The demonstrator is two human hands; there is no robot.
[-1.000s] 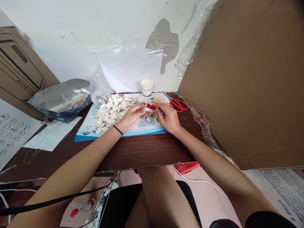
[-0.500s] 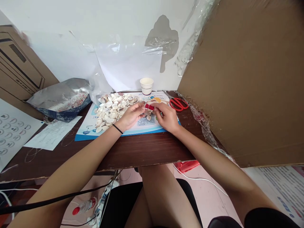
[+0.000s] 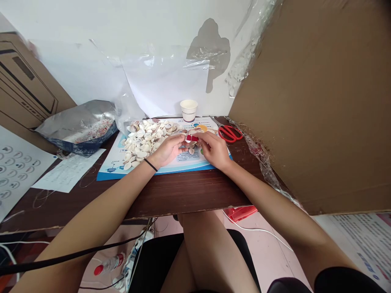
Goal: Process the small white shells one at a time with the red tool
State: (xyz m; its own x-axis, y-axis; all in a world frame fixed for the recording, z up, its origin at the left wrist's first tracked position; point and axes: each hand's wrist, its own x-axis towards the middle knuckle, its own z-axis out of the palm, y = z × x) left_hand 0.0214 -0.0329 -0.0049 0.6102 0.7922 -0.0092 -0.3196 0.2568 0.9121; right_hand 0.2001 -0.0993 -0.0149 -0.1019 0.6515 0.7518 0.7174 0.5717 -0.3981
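On dark worktop (image 3: 183,191), over printed sheet (image 3: 189,165), held red piece (image 3: 193,138) pinched betw. L hand (image 3: 169,151) and R hand (image 3: 216,151); vs. moment ago, turned slightly, showing white bit (image 3: 188,141); prob. was adjusting.

We take this for a small craft corner at a desk (image 3: 183,191), in a home or an office, we cannot tell which: 1 heap of shells (image 3: 146,140) and 1 pair of scissors (image 3: 230,133) lie mid-frame, a cardboard box (image 3: 27,73) stands upper left, brown cardboard (image 3: 320,101) fills the right, and a black cable (image 3: 15,270) crosses lower left.
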